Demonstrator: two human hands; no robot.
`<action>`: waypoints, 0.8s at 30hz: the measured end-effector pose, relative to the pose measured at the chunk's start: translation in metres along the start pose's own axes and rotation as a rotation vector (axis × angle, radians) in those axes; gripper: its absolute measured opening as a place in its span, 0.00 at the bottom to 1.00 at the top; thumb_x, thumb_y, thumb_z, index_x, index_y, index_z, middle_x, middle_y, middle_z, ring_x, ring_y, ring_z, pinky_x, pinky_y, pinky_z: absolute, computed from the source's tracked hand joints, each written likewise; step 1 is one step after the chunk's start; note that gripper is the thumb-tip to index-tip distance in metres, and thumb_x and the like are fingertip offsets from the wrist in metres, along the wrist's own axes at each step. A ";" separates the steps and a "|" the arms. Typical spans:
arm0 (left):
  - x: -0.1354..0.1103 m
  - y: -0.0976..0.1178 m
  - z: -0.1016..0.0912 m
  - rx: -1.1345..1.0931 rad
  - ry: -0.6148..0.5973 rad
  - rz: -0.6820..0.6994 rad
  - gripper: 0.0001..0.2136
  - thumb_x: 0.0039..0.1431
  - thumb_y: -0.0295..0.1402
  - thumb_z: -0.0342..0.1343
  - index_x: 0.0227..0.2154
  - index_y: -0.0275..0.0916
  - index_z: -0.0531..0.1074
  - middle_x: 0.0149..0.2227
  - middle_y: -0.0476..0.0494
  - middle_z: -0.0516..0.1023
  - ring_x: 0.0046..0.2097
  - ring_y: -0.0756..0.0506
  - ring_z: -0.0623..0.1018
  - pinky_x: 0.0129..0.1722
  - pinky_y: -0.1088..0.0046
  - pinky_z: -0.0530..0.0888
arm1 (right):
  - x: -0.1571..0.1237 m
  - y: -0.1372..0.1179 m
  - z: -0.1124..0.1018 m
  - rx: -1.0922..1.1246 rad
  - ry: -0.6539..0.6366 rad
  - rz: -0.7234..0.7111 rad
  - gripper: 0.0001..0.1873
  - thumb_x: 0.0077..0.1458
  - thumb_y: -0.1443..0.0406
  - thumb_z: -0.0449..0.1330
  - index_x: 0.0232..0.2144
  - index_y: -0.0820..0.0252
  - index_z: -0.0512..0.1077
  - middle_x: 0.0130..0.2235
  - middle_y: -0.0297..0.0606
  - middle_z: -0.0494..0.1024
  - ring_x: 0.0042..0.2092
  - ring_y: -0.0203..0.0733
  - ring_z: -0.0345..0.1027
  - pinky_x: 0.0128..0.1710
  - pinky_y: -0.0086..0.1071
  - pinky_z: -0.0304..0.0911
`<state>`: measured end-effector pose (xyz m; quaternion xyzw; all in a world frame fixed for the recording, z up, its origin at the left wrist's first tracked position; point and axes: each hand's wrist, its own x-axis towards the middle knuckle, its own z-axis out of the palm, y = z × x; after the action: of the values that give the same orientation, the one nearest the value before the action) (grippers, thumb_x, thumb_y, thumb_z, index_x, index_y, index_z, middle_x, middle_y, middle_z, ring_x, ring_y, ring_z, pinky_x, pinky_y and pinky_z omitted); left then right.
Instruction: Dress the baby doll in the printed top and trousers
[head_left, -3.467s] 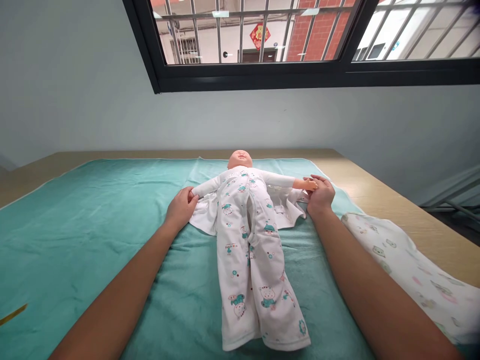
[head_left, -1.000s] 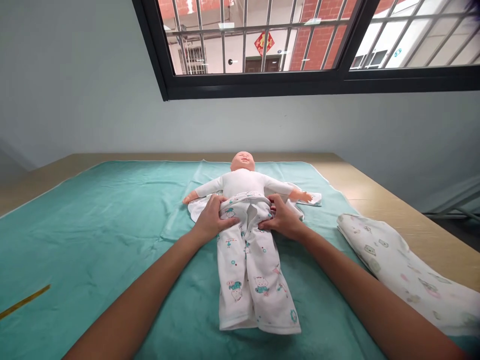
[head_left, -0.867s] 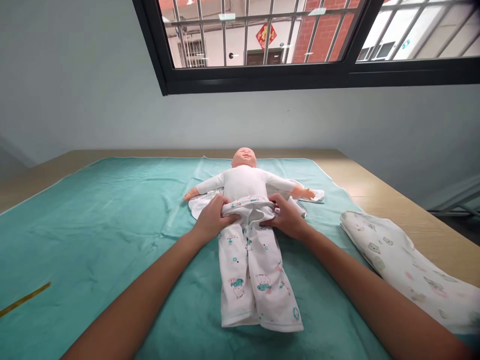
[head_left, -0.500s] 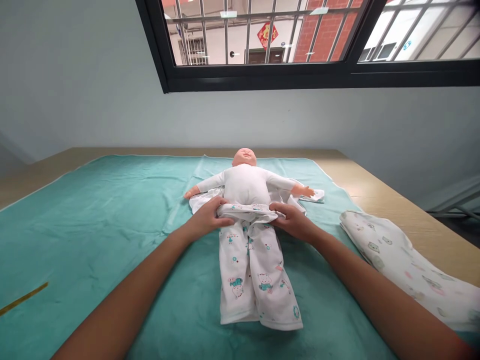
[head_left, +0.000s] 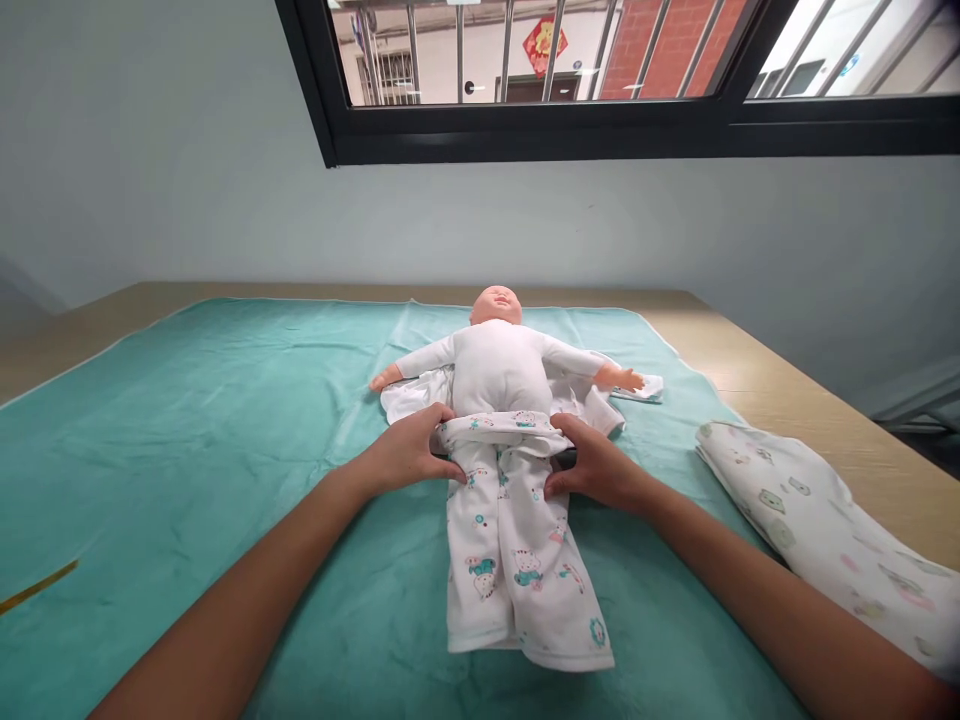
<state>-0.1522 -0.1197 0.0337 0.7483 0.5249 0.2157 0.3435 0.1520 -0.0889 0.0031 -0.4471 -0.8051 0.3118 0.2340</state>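
A baby doll (head_left: 501, 365) with a white cloth body lies on its back, head away from me and arms spread. White printed baby trousers (head_left: 517, 560) cover its legs, with the waistband folded over below its belly. At the left side of the waist, my left hand (head_left: 409, 447) grips the trousers, thumb on the front. My right hand (head_left: 600, 465) holds the opposite side, thumb pressed on the cloth below the waistband. Both hands' other fingers are partly hidden. Under the doll's back and arms lies a spread white garment (head_left: 589, 402).
A green sheet (head_left: 225, 430) covers most of the wooden table (head_left: 780, 400). At the right lies a folded white printed cloth (head_left: 817, 530). A brownish-yellow strip (head_left: 37, 587) shows at the left. Behind the table stand a wall and a dark-framed window (head_left: 525, 135).
Both thumbs have moved down from the waistband onto the upper trouser legs. The waistband now lies flatter and smoother across the doll. The view has shifted slightly.
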 end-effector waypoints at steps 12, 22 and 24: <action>-0.002 0.013 0.005 -0.061 0.124 0.043 0.15 0.52 0.45 0.63 0.37 0.42 0.69 0.33 0.53 0.74 0.36 0.46 0.72 0.34 0.72 0.68 | -0.006 -0.012 -0.001 0.108 0.256 0.003 0.11 0.48 0.64 0.59 0.19 0.59 0.63 0.20 0.29 0.62 0.26 0.34 0.54 0.25 0.29 0.50; -0.040 0.016 0.013 -0.153 -0.114 0.135 0.51 0.39 0.43 0.73 0.65 0.47 0.50 0.65 0.38 0.59 0.64 0.34 0.63 0.60 0.57 0.66 | -0.051 -0.022 -0.007 0.170 -0.118 0.063 0.57 0.34 0.54 0.75 0.62 0.49 0.49 0.56 0.44 0.69 0.54 0.56 0.67 0.48 0.42 0.69; -0.044 0.015 0.024 -0.113 -0.040 0.163 0.52 0.40 0.40 0.73 0.66 0.49 0.49 0.66 0.39 0.58 0.65 0.34 0.61 0.62 0.55 0.64 | -0.060 -0.024 0.000 0.169 -0.120 0.089 0.62 0.31 0.52 0.77 0.62 0.47 0.46 0.58 0.45 0.67 0.55 0.56 0.66 0.50 0.43 0.68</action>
<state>-0.1421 -0.1711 0.0300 0.7722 0.4425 0.2570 0.3767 0.1676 -0.1510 0.0141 -0.4418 -0.7678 0.4147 0.2083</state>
